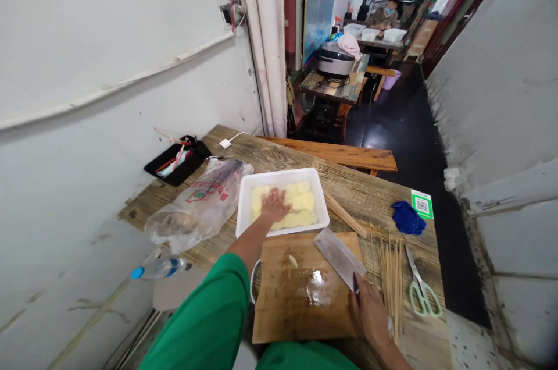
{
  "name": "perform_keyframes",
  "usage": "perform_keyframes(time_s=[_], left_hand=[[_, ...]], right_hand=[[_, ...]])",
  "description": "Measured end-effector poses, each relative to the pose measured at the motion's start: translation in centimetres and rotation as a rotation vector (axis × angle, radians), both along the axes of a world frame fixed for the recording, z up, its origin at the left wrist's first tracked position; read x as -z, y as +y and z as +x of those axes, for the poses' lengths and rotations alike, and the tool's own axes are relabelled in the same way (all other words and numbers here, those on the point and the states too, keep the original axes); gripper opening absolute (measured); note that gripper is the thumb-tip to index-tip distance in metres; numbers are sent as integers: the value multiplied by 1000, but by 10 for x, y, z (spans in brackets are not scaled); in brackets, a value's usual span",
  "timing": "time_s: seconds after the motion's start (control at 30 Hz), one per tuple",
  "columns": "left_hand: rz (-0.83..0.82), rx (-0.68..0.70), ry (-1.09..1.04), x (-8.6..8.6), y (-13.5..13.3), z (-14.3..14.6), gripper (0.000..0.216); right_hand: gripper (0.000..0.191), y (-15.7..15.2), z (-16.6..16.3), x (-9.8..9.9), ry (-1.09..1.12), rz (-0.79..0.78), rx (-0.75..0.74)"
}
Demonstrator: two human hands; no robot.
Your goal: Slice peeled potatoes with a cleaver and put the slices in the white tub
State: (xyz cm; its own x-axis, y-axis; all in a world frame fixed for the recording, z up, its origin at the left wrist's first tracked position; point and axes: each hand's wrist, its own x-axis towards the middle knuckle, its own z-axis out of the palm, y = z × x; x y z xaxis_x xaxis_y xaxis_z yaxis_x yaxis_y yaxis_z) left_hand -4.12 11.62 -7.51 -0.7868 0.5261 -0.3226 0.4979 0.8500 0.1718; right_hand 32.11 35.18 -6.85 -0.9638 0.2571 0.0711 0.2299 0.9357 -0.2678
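My left hand reaches into a white plastic tub, its fingers spread over pale yellow slices that look like potato. In my right hand is the handle of a cleaver, whose broad blade lies over the upper right of a wooden cutting board. The board is wet, and one small pale sliver rests on it. Just right of my right hand, bamboo skewers lie in a bundle on the table.
Scissors, a blue crumpled item and more skewers lie on the right. Left are a plastic bag, a black tray and a bottle. A bench stands beyond; a person sits far back.
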Motion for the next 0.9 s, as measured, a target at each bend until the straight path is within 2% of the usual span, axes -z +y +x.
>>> perform_keyframes(time_s=[0.07, 0.17, 0.23, 0.37, 0.43, 0.63, 0.9], left_hand=[[30, 102, 21, -1, -1, 0, 72], [82, 329, 21, 0, 3, 1, 76], [73, 378, 33, 3, 8, -2, 76], [28, 281, 76, 10, 9, -10, 76], [33, 314, 71, 12, 2, -11, 78], [31, 279, 96, 10, -25, -10, 76], [24, 135, 110, 9, -35, -6, 68]], right_hand=[[41, 1, 0, 2, 14, -2, -5], [39, 3, 0, 7, 30, -2, -13], [38, 5, 0, 9, 37, -1, -19], [40, 7, 1, 12, 26, -3, -22], [40, 9, 1, 13, 21, -13, -25], [39, 10, 1, 16, 34, -26, -31], [37, 7, 2, 14, 46, 49, -74]])
